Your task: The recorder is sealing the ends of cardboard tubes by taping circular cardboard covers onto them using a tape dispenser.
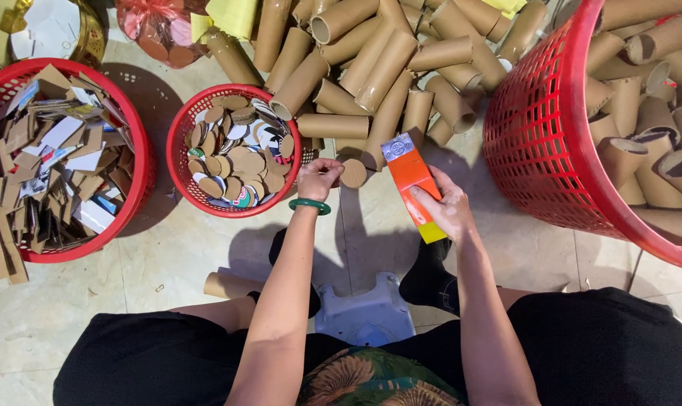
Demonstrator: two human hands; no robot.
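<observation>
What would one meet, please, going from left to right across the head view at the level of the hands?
Large red plastic basket of cardboard scraps → small red basket of round cardboard discs → left hand holding a brown disc → right hand holding an orange tube → big red basket of cardboard tubes.

The floor (168,263) is laid with large, pale, glossy stone-look tiles with thin grout lines, lit evenly from above. A small grey plastic stool (363,312) stands at the lower middle and serves as the landmark. Up and to the left of the stool, soft shadows fall across the tiles. To its right, a grout line crosses the floor toward the lower right corner. Far up-left of the stool, a round gold tin (44,30) sits at the frame's edge.
</observation>
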